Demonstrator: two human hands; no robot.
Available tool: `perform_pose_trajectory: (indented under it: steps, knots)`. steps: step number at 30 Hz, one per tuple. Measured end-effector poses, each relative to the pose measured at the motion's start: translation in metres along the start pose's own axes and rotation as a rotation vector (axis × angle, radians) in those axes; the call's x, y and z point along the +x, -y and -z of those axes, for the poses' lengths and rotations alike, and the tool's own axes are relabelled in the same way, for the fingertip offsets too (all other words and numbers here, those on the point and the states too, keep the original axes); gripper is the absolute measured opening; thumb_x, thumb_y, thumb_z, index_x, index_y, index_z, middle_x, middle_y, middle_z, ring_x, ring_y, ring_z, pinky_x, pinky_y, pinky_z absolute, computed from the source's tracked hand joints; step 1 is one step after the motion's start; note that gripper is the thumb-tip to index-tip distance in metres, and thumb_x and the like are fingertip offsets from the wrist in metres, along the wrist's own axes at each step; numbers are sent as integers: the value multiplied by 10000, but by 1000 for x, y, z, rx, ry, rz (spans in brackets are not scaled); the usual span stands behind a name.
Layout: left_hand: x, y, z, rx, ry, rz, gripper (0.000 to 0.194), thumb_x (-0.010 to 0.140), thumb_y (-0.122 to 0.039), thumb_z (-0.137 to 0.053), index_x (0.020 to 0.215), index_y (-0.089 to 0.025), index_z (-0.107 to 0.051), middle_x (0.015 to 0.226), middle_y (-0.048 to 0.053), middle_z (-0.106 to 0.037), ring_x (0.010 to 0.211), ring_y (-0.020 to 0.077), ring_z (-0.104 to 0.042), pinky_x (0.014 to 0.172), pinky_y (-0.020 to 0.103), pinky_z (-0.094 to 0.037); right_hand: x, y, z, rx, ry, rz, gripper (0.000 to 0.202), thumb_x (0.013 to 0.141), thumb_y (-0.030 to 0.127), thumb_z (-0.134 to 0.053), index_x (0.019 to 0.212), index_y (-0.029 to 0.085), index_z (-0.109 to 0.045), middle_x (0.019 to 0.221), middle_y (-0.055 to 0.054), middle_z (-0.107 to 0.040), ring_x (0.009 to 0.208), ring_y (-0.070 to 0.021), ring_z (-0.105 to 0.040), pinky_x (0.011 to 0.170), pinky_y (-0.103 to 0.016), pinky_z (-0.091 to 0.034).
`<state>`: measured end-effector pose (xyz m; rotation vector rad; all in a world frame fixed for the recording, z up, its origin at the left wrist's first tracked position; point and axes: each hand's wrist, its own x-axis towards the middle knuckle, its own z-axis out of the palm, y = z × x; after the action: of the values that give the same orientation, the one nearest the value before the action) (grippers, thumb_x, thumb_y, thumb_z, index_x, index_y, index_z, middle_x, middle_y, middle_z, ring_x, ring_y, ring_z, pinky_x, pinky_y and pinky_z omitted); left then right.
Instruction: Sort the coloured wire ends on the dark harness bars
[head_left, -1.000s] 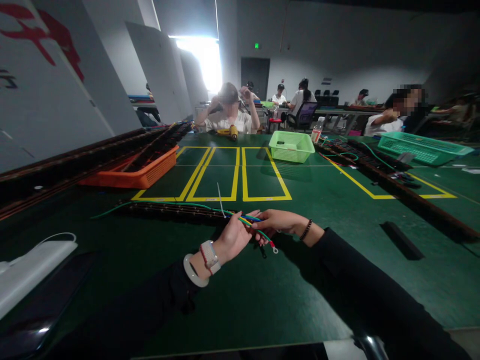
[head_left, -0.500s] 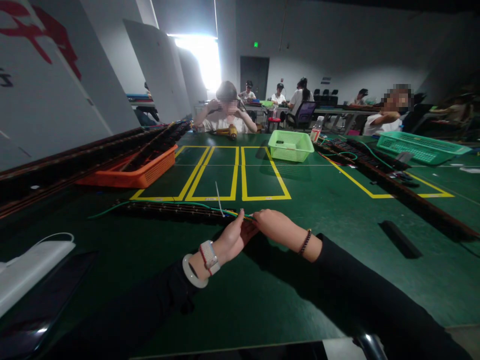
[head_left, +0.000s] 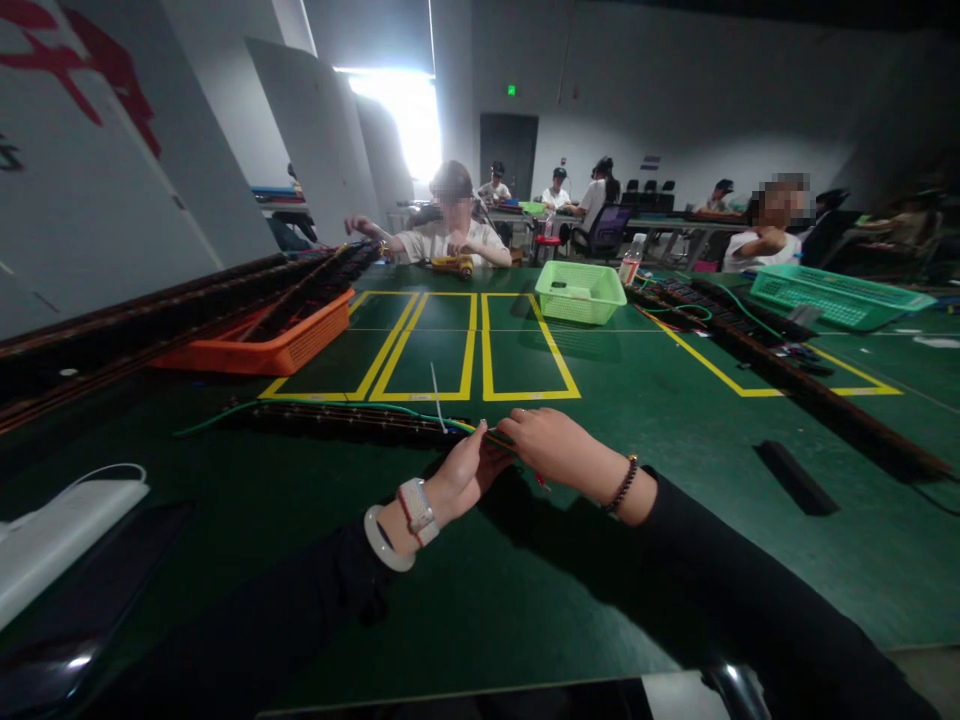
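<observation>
A long dark strip lies across the table with coloured wires along it. A green wire runs along its far side, its loose end on the table at the left. A white cable tie sticks up near the strip's right end. My left hand is closed around the wire bundle there, thumb on top. Just right of it, my right hand pinches the wires, its fingertips partly hidden. Below the right hand a small red wire end shows.
An orange basket holding dark strips stands at the left. A light green basket sits at the back, a teal basket at the right. A black piece and a long dark strip lie right. A phone lies front left.
My right hand has shifted slightly right and turned, and the red wire end now shows below it. My left hand stays put. The person opposite has lowered their hands from their head.
</observation>
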<state>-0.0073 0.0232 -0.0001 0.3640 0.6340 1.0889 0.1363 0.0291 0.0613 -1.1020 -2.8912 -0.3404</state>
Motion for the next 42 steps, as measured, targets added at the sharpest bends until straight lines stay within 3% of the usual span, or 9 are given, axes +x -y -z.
perform_pose_trajectory:
  steps: [5,11,17,25,29,34,38,42]
  knots:
    - [-2,-1,0,-2,21,6,217,900,-222,-442,858,-113,-626,869,102,-677,840,177,-640,848,329,-483,-3,-1,16,37,-5,20,137,837,122,-510,965,129,-558,903,-78,-586,799,-180,-573,669,-273,-444]
    - [-1,-1,1,39,-1,42,238,897,-280,-454,812,-105,-591,863,124,-677,814,176,-646,804,299,-484,-15,19,25,59,154,-134,199,827,282,-608,947,124,-625,868,-116,-650,754,-211,-639,619,-273,-481]
    - [-6,-3,-3,17,69,99,193,891,-302,-464,854,-129,-540,1072,168,-644,1008,219,-609,931,397,-419,-14,45,16,4,293,-282,89,813,106,-574,816,97,-662,758,-152,-676,681,-226,-666,588,-279,-501]
    - [-3,0,-5,10,32,77,235,901,-296,-439,752,-135,-522,935,142,-662,899,199,-632,883,355,-443,-16,52,20,-9,265,-270,128,807,107,-543,875,93,-650,780,-160,-680,677,-212,-667,568,-254,-498]
    - [2,3,-4,-3,-47,2,265,899,-301,-446,705,-139,-520,713,77,-622,733,152,-627,816,305,-470,-22,46,35,-29,194,-292,158,820,71,-488,902,96,-621,778,-145,-661,670,-208,-658,548,-251,-482]
    - [-2,1,-1,84,24,15,268,863,-377,-505,733,-146,-544,691,64,-638,692,162,-623,767,310,-483,-18,22,40,-77,99,-399,146,865,86,-431,925,104,-564,790,-132,-635,691,-232,-648,559,-283,-471]
    - [-2,0,1,82,-11,11,275,885,-372,-461,736,-154,-538,666,52,-630,739,176,-633,807,339,-484,-7,-5,20,-113,12,-469,152,927,172,-375,948,129,-519,836,-132,-631,740,-228,-647,587,-276,-461]
    - [0,1,0,41,14,-19,302,924,-327,-370,709,-159,-500,658,50,-599,717,155,-624,834,341,-479,6,-26,-15,-71,35,-521,180,958,218,-328,981,137,-487,864,-122,-639,774,-220,-649,594,-258,-445]
